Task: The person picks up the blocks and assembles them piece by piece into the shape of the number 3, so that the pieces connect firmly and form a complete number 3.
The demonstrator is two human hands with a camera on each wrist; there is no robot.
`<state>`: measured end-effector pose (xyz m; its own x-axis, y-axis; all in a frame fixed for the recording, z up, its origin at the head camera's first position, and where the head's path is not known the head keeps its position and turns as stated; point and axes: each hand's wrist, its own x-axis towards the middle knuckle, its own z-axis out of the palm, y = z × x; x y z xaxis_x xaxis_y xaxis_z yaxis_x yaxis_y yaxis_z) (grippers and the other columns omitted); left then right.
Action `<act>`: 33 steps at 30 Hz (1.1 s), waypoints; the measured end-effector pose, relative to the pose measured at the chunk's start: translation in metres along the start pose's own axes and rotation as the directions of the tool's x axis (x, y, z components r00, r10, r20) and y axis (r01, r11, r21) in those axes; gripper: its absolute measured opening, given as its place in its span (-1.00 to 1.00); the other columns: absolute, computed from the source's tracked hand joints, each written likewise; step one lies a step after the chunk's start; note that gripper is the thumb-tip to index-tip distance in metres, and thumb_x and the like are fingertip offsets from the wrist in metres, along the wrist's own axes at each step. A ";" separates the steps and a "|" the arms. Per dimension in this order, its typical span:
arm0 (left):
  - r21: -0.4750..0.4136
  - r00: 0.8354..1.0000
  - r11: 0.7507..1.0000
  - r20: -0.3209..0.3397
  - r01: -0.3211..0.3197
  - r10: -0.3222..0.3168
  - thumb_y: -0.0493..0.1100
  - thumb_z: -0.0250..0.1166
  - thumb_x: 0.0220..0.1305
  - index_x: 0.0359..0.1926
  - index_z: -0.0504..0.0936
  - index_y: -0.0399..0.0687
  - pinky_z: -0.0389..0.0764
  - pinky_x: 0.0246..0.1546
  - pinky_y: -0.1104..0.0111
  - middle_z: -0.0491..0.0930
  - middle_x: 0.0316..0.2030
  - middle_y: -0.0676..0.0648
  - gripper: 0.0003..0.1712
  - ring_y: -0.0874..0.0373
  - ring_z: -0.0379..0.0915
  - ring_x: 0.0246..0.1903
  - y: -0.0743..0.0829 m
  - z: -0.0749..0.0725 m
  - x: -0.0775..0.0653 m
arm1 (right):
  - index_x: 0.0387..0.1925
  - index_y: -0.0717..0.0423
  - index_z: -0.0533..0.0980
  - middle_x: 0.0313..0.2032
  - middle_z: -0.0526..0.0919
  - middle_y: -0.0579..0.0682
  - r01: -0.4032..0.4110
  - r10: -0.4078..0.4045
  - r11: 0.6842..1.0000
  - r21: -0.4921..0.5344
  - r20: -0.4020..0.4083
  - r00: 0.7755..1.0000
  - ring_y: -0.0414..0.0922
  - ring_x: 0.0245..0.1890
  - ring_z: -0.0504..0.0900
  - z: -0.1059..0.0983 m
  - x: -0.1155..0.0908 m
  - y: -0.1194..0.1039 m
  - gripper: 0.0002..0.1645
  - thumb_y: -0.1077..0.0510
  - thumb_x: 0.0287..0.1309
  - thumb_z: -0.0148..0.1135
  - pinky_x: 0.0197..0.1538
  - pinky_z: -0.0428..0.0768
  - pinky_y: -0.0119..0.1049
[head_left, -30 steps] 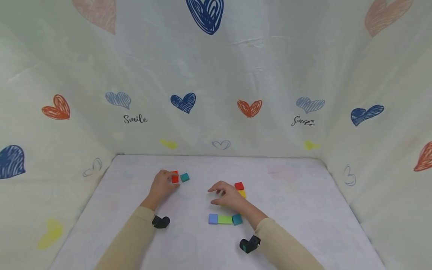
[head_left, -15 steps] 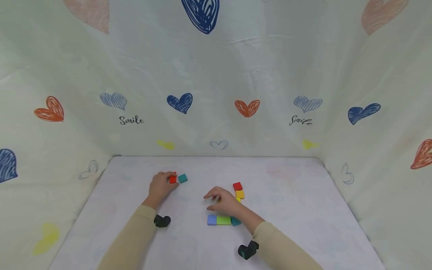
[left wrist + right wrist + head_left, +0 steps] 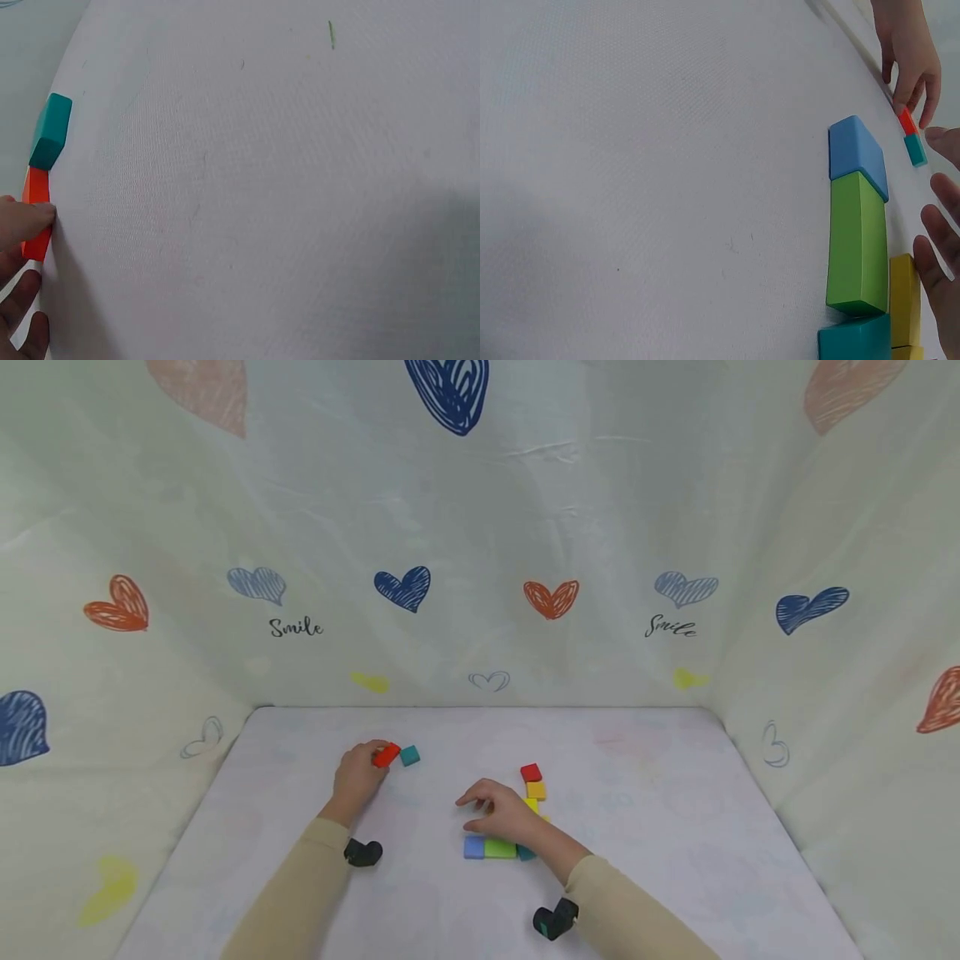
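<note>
At the left of the table, my left hand (image 3: 356, 782) pinches a red block (image 3: 387, 755) between thumb and fingers, the block lying slantwise. Its far end meets a teal block (image 3: 52, 131) in the left wrist view. My right hand (image 3: 501, 810) is held over the block arrangement, fingers apart and loosely bent, gripping nothing. Below it runs a row: a blue block (image 3: 857, 156), a longer green block (image 3: 856, 244) and a second teal block (image 3: 855, 339). Yellow blocks (image 3: 905, 300) lie behind that row, partly hidden by the right hand in the head view.
Beyond the right hand sit an orange block (image 3: 536, 790) and another red block (image 3: 531, 772), continuing the arrangement away from me. A white cloth with printed hearts (image 3: 480, 643) encloses the table (image 3: 637, 827) at the back and sides.
Under my left fingers the red block has turned from straight to slanted, its far end swinging right toward the teal block. My right hand has come slightly nearer to me, uncovering the orange block.
</note>
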<state>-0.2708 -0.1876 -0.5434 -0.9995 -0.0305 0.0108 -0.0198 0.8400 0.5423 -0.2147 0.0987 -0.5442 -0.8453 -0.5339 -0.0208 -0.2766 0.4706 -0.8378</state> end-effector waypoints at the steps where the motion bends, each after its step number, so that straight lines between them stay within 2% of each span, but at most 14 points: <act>1: -0.008 1.000 1.000 0.003 0.005 -0.005 -0.36 0.33 0.18 0.15 0.54 -0.26 0.46 0.04 -0.06 0.55 -0.02 -0.31 -0.53 -0.21 0.44 -0.03 -0.001 -0.001 -0.001 | -0.04 -0.04 0.64 -0.09 0.56 -0.17 -0.005 0.005 1.000 -0.003 0.000 1.000 -0.17 -0.14 0.48 0.000 0.000 0.000 -0.66 0.16 0.11 0.42 -0.14 0.51 -0.36; 11: -0.024 0.994 0.993 -0.013 0.112 -0.112 -0.29 0.33 0.21 0.11 0.57 -0.27 0.47 0.05 -0.01 0.56 -0.02 -0.31 -0.58 -0.18 0.44 -0.03 -0.006 -0.007 -0.006 | -0.05 -0.07 0.65 -0.10 0.55 -0.25 -0.053 0.053 0.998 -0.028 -0.011 0.999 -0.17 -0.14 0.49 -0.006 0.001 -0.003 -0.67 0.14 0.10 0.42 -0.14 0.53 -0.35; 18: -0.058 0.983 0.981 -0.013 0.183 -0.184 -0.23 0.31 0.25 0.06 0.58 -0.28 0.51 -0.12 0.05 0.57 -0.15 -0.27 -0.63 -0.14 0.42 -0.18 -0.009 -0.010 -0.009 | -0.05 -0.09 0.65 -0.10 0.54 -0.27 -0.056 0.056 0.998 -0.038 -0.018 0.998 -0.18 -0.14 0.49 -0.007 0.000 -0.001 -0.67 0.14 0.10 0.43 -0.14 0.52 -0.36; 24: -0.116 0.984 0.978 -0.009 0.175 -0.177 -0.26 0.29 0.27 0.07 0.57 -0.31 0.51 -0.11 0.07 0.58 -0.15 -0.27 -0.64 -0.12 0.43 -0.19 -0.010 -0.011 -0.012 | -0.05 -0.06 0.65 -0.10 0.55 -0.25 -0.053 0.052 0.998 -0.041 -0.027 0.998 -0.15 -0.14 0.51 -0.011 -0.001 -0.003 -0.67 0.14 0.10 0.43 -0.14 0.53 -0.36; 33: -0.188 0.993 0.975 0.001 0.119 -0.121 -0.27 0.26 0.29 0.12 0.55 -0.27 0.42 0.09 -0.06 0.55 -0.04 -0.29 -0.62 -0.19 0.38 0.01 -0.012 -0.019 -0.016 | -0.03 -0.05 0.65 -0.09 0.58 -0.10 -0.095 0.092 0.995 -0.037 -0.062 0.994 -0.17 -0.18 0.50 -0.019 -0.005 -0.001 -0.64 0.13 0.08 0.45 -0.15 0.54 -0.35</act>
<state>-0.2544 -0.2076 -0.5346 -0.9898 -0.1311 -0.0556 -0.1331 0.7132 0.6882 -0.2191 0.1138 -0.5329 -0.8941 -0.4432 -0.0640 -0.2122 0.5451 -0.8111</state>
